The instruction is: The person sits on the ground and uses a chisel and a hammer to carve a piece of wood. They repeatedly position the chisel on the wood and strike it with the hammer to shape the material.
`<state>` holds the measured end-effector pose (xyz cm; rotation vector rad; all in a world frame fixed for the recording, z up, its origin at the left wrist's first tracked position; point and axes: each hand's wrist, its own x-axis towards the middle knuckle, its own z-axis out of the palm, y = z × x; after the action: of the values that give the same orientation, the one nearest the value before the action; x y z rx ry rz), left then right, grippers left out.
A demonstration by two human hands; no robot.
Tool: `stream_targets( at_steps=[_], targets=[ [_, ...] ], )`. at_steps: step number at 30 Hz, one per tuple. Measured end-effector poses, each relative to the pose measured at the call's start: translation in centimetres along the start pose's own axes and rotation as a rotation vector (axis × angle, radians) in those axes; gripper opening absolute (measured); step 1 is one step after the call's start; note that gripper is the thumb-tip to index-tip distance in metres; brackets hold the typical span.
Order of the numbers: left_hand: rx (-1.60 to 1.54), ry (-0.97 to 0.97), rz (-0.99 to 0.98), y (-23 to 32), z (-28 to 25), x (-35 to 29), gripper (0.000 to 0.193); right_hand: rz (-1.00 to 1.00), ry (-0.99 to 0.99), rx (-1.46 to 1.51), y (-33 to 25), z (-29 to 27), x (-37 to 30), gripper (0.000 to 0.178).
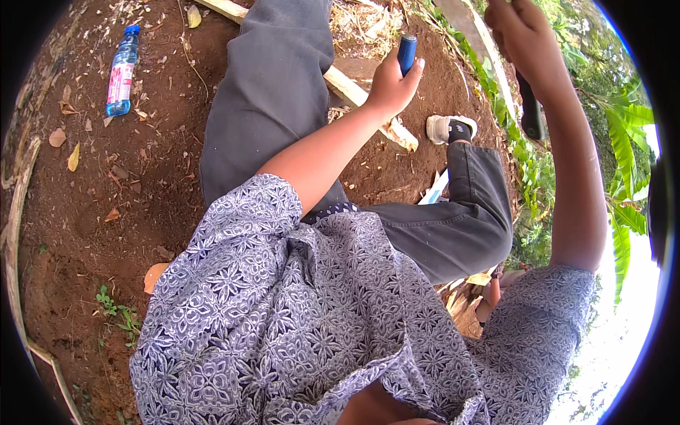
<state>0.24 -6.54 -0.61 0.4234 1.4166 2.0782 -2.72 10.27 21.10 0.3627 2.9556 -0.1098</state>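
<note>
My left hand (pixel 392 86) is closed round a chisel with a blue handle (pixel 406 54), whose butt end points up; the blade is hidden. It is over a pale wooden beam (pixel 347 88) that runs beneath my outstretched leg (pixel 273 78). High at the right, my raised right hand (pixel 523 35) is wrapped round a tool with a black handle (pixel 529 110). The handle hangs down past my wrist, and the tool's other end is cut off by the upper edge.
Wood shavings (pixel 363 28) lie beyond the beam. A blue plastic bottle (pixel 122 71) rests on the brown soil to the left. My bent leg, with a pale shoe (pixel 451 129), is at the right, near a strip of green plants (pixel 528 177). Another person's arm (pixel 494 292) shows behind.
</note>
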Motion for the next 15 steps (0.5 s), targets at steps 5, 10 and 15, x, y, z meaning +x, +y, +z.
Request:
stream_targets(
  at_steps=[5, 10, 15],
  targets=[
    [0.051, 0.002, 0.003, -0.7, 0.1, 0.3, 0.028, 0.029, -0.128, 0.051, -2.8, -1.3, -1.2, 0.035],
    [0.043, 0.013, -0.005, -1.0, -0.6, 1.2, 0.028, 0.24, -0.079, 0.224, -8.6, -5.3, 2.0, 0.051],
    [0.074, -0.047, 0.002, -1.5, 0.5, 0.7, 0.029, 0.054, -0.303, 0.018, -6.7, -1.4, 0.6, 0.048]
  ],
)
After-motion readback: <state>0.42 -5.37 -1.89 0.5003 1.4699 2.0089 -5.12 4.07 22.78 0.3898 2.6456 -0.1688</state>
